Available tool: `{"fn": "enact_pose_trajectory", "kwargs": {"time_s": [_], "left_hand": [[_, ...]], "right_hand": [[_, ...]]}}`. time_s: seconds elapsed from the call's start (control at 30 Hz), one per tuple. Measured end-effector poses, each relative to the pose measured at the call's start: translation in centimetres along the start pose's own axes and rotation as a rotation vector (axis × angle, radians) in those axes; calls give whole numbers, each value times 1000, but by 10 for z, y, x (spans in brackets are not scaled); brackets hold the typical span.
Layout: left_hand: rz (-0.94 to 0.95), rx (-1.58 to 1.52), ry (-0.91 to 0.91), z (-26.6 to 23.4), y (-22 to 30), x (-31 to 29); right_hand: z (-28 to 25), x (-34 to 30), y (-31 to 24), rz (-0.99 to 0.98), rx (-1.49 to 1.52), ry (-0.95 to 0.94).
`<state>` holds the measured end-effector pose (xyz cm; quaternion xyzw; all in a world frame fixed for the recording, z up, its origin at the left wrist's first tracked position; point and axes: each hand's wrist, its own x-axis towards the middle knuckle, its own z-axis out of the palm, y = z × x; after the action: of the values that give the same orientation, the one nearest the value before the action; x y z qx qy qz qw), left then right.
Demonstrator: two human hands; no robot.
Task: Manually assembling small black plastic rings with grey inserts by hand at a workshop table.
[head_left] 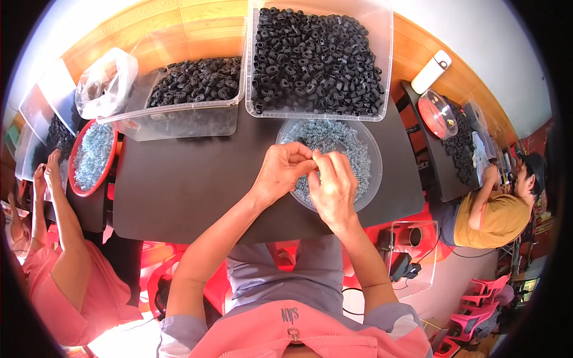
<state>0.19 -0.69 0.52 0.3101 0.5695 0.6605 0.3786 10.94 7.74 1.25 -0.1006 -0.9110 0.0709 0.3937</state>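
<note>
Over a clear round bowl [364,179] of small silvery springs on the dark worktop [179,191], left hand [280,173] and right hand [333,188] meet — each grip pinched shut on something too tiny to identify.

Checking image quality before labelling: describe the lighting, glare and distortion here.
Head view: bright, even daylight; glare on the clear bin walls and the white wall; fisheye bends the black table edges, with dark vignette corners; both hands over the round dish stay sharp.

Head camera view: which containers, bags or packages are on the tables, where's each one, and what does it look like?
Clear rectangular tub: far right, full of black rings.
Second clear tub: to its left, fewer black rings.
Clear round bowl: under both hands, small silvery parts.
Clear plastic bag: far left, crumpled.
Red round tray: left edge, silvery parts.
</note>
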Motion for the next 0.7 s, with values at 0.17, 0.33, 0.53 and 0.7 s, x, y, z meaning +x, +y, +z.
{"fn": "enact_pose_trajectory", "kwargs": {"time_s": [0.17, 0.33, 0.53, 0.7], "left_hand": [[174, -23, 207, -1, 15, -6], [925, 375, 845, -33, 101, -38], [523, 761, 1010, -117, 128, -5], [744, 735, 796, -59, 90, -15]], "right_hand": [[-15, 5, 3, 190, 268, 46], [-46, -3, 44, 351, 209, 261], [-47, -16, 61, 395, 235, 199], [-42, -20, 73, 446, 200, 138]]}}
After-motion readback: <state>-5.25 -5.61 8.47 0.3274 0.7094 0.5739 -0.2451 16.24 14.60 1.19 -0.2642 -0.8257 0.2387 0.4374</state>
